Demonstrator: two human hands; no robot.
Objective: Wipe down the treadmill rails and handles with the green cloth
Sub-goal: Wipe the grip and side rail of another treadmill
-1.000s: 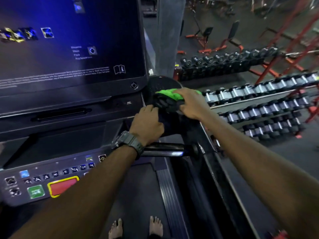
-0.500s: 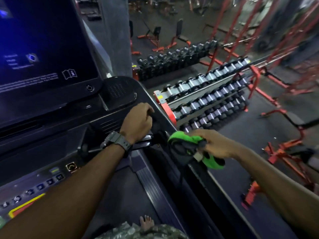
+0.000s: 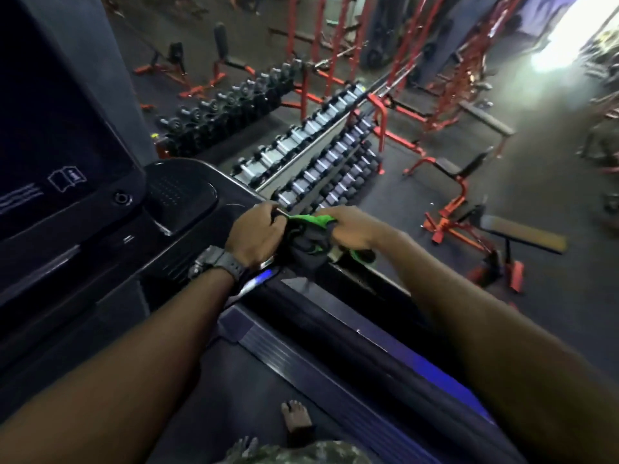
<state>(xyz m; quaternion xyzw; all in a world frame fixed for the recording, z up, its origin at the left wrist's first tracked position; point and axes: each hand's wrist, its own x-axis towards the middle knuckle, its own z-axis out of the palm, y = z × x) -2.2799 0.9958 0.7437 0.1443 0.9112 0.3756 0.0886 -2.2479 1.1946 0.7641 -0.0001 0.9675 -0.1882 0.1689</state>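
Regripping the green cloth at the top of the right side rail, both hands on it

Nearest the camera, a bare foot stands on the treadmill deck, and the dark rail runs up and away from it to the console corner; there the left hand, a watch on its wrist, curls its fingers round one end of the cloth, while the right hand pinches the other end, so the cloth is bunched between them just over the rail's upper end and beside the short metal handle; whether it is pressed to the rail I cannot quite tell through the blur; judging by this, the wipe of the right rail is in hand and the next move calls for one hand to press the cloth flat and draw it down the rail; beyond stand the dumbbell racks
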